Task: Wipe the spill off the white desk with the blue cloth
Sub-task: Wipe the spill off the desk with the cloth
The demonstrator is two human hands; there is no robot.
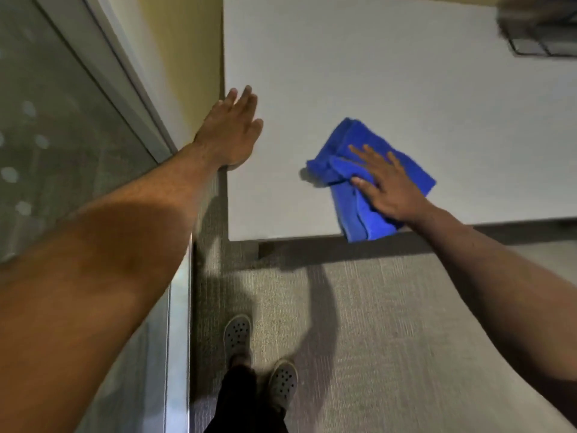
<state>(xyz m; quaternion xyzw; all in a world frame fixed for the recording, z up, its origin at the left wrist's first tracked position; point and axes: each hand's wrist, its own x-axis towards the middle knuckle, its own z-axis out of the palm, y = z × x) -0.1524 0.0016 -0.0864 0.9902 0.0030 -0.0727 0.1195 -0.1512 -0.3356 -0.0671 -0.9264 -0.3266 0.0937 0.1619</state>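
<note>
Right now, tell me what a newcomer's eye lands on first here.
The blue cloth stands out most, bunched on the white desk near its front edge, one corner hanging over. The right hand lies flat on it, fingers spread. The left hand rests open on the desk's left edge, beside the yellow wall.

Counted: one white desk (390,73), one blue cloth (359,198) at the desk's near edge, overhanging it slightly, one small grey smudge (304,174) on the desk just off the cloth's left tip. Two bare hands: left hand (232,129) flat at the desk's left edge, right hand (387,185) flat on the cloth. Two grey perforated clogs (237,334) on the carpet, one dark blurred item (543,42) at the desk's far right corner.
</note>
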